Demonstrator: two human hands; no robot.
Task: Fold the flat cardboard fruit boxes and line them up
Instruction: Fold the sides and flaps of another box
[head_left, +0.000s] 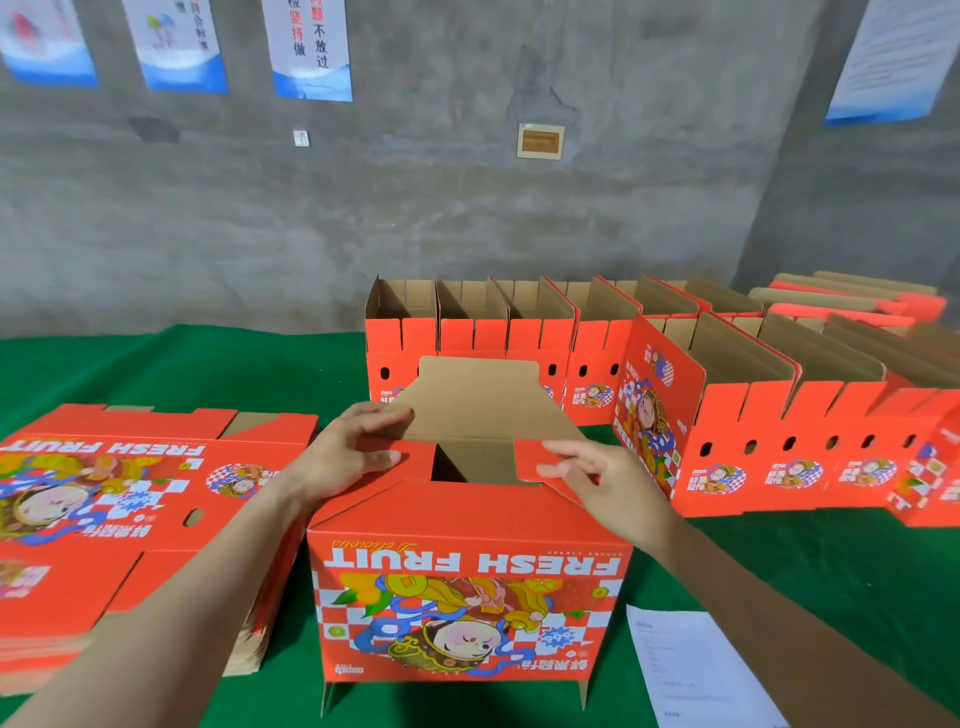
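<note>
Half-erected box (467, 571) stands inverted at near centre of the worktop (208, 364), long axis left to right; left hand (353, 457) grips its left end flap (415, 454), right hand (597, 483) pinches the right end flap (535, 460), opening between them, both hands equally near.

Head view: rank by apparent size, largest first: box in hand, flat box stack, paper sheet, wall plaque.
1-2. box in hand and flat box stack: alike, stack cropped, not ranked.
3. paper sheet.
4. wall plaque, also farthest.
</note>
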